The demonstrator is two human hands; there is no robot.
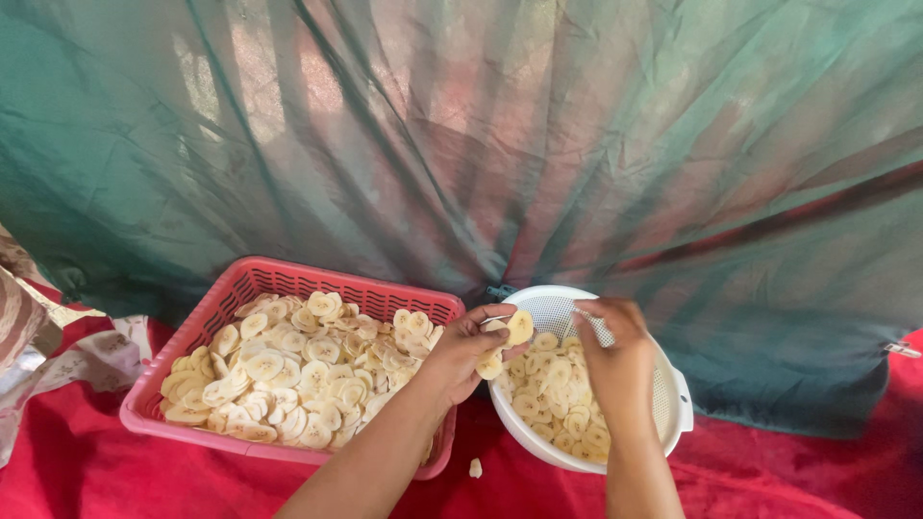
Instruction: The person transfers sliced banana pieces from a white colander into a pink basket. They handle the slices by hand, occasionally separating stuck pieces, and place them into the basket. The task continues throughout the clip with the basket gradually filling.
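Left hand (468,348) pinches slices (507,338) — right hand (615,358) curled

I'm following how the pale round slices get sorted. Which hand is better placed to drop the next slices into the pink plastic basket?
Probably the left hand: it already pinches pale round slices and sits beside the pink plastic basket. The right hand hovers over the white round colander, farther off.
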